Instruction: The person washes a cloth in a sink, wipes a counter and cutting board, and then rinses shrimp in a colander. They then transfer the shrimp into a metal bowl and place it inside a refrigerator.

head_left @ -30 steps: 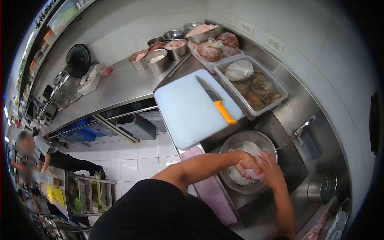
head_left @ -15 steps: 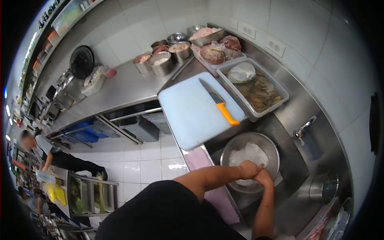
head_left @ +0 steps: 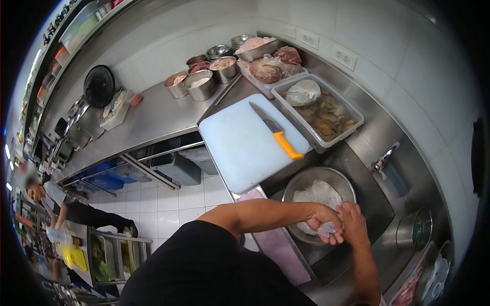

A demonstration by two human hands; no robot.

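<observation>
My left hand (head_left: 321, 218) is turned palm up over the colander, its fingers curled under a small pale, wet lump (head_left: 326, 230). I cannot make out what the lump is. Close against it is my right hand (head_left: 354, 224), back of the hand toward me, fingers loosely bent and apart, with nothing visible in them. Below both hands, the metal colander (head_left: 348, 184) holds a mass of whitish, translucent food (head_left: 319, 195) in the sink. My left forearm and hands cover part of its near side.
A knife with an orange handle (head_left: 287, 145) lies on the white cutting board (head_left: 240, 143). Behind are a plastic tub (head_left: 361, 124) of murky liquid, bagged meat (head_left: 265, 70) and metal pots (head_left: 201, 92). A tap (head_left: 383, 162) is at the right. Another person (head_left: 56, 196) stands far left.
My hands, clasped together over the colander before, have parted somewhat and moved slightly toward me. My left palm has turned up, and the pale lump now shows in it.
</observation>
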